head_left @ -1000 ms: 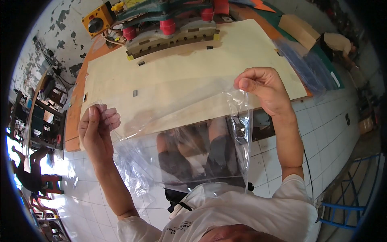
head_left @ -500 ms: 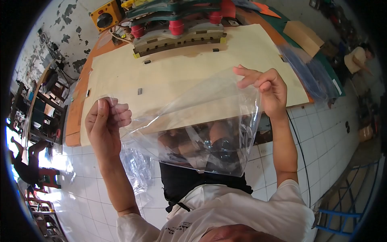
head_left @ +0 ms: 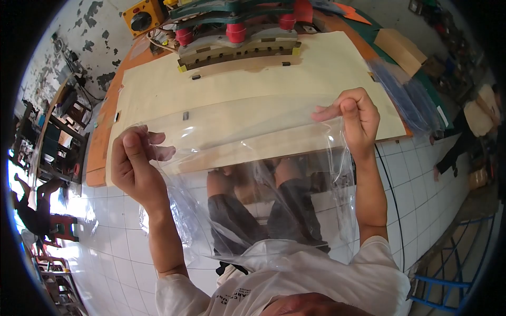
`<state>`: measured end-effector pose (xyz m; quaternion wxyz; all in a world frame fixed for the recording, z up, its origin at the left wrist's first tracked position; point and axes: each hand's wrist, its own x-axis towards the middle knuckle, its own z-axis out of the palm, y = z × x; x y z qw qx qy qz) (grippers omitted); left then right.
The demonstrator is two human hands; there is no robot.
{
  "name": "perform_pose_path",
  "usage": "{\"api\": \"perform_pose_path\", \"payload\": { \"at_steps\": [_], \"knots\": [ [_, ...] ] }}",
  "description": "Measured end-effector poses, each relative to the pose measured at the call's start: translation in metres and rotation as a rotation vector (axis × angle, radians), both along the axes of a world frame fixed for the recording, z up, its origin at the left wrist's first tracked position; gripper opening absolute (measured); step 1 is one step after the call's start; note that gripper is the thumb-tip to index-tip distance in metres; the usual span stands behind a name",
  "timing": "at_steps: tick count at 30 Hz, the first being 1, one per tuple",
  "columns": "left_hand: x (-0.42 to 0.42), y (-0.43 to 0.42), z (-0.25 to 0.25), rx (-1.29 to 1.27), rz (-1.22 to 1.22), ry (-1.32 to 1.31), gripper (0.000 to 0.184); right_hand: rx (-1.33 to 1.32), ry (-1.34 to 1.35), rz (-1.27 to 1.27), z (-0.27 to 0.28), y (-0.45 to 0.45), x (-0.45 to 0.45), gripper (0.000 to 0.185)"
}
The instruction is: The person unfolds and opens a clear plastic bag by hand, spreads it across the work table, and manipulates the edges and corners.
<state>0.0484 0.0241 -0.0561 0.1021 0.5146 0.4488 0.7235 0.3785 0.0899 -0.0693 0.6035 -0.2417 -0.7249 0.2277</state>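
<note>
A clear plastic sheet (head_left: 258,184) stretches between my two hands and hangs in front of my lap; I cannot tell if it is a single layer or a bag. My left hand (head_left: 137,166) pinches its upper left corner, thumb on top and some fingers showing through the film. At the upper right corner, my right hand (head_left: 359,121) grips the edge between thumb and bent fingers. Behind the sheet lies a pale yellow board (head_left: 253,84) on the table, with a small grey block (head_left: 185,115) on it.
A machine with a green frame and red cylinders (head_left: 236,32) stands at the table's far side, beside a yellow control box (head_left: 142,18). Blue-tinted plastic sheets (head_left: 403,95) and a cardboard box (head_left: 400,50) lie at right. Another person (head_left: 477,113) is far right.
My right hand has closed on the sheet's corner from a looser, spread-finger hold. The sheet, slanted and bunched before, now spans wider and flatter between both hands.
</note>
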Motion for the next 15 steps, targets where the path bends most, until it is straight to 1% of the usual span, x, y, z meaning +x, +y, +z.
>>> {"api": "perform_pose_path", "payload": {
  "at_steps": [5, 8, 10, 15],
  "knots": [
    [0.011, 0.006, 0.001, 0.007, 0.080, 0.009, 0.029, -0.014, 0.009, -0.084, -0.002, -0.003, -0.001, 0.026],
    [0.012, 0.011, -0.001, -0.018, 0.078, 0.051, 0.028, -0.022, 0.017, -0.122, -0.002, -0.002, -0.001, 0.023],
    [0.011, 0.014, -0.003, -0.037, 0.070, 0.089, 0.030, -0.038, 0.020, -0.128, -0.002, -0.001, 0.001, 0.022],
    [0.011, 0.009, -0.004, -0.083, 0.008, 0.042, 0.029, -0.072, -0.019, -0.138, -0.003, -0.001, 0.005, 0.021]
  ]
}}
